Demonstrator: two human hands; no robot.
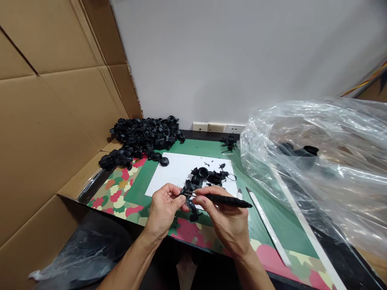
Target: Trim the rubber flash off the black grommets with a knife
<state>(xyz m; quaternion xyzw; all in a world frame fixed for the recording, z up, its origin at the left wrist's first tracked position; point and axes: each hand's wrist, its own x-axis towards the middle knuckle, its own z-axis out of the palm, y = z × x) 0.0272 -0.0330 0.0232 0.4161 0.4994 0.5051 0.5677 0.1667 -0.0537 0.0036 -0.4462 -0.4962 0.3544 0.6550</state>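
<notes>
My left hand (163, 207) pinches a small black rubbery part (183, 191) between thumb and fingers. My right hand (228, 219) grips a slim black-handled tool (229, 200) like a pen. Its thin metal tip points left and meets the part at my left fingertips; whether it is a blade or prongs is hard to make out. Just beyond my hands, several black ribbed caps (203, 173) and loose scraps lie on a white sheet (163, 177). More black pieces (194, 216) show below my fingers, near the table's front edge.
A large heap of black parts (145, 135) is at the back left beside a cardboard wall (60, 100). Black scraps (229, 143) lie at the back. A white knife-like stick (269, 229) rests to the right, near a clear plastic bag (302, 121) holding black parts.
</notes>
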